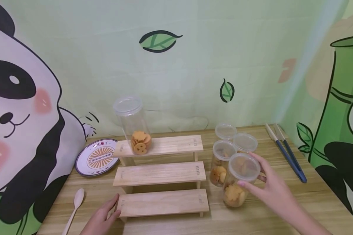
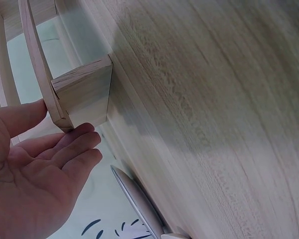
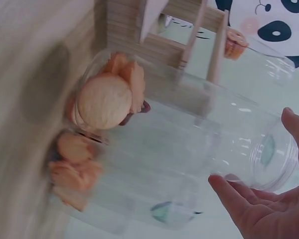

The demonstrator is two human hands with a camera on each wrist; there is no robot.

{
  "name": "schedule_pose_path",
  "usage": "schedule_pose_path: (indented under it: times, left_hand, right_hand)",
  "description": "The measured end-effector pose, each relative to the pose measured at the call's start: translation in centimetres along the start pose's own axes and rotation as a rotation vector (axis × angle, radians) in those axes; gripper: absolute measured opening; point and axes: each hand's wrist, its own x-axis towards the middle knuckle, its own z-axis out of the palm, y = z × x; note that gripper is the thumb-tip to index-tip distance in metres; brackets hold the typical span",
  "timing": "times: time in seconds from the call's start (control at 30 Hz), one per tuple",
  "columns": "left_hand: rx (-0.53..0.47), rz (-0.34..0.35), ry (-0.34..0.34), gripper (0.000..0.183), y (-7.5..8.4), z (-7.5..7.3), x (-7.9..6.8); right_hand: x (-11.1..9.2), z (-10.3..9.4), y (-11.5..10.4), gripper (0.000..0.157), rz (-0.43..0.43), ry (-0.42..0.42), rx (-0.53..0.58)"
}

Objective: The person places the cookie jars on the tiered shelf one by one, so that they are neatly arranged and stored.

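1 jar point(image 1: 234, 188), seemingly in right grip point(image 1: 271, 185)

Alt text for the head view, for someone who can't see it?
The right hand holds a lidded jar of cookies, the nearest of four beside a three-tier rack; the left hand grips the rack's lowest tier. A fifth jar stands on top; a plate and spoon are at left, tongs at right.

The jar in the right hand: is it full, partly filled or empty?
Partly filled. Biscuits lie in the bottom of the jar, and the right wrist view shows clear space above them.
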Motion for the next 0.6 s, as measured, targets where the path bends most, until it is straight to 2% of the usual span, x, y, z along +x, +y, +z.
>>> schedule_pose_path:
  times: [0.3,0.6]
  left_hand:
    - [-0.001,0.018,0.005,0.057,0.1,0.0,-0.1]
    - [-0.005,0.028,-0.001,0.056,0.0,-0.1,-0.1]
  right_hand:
    - [0.7,-1.9,-2.5,0.085,-0.099,0.018,-0.002]
    - [1.7,-3.1,-4.8,0.085,-0.168,0.027,-0.087]
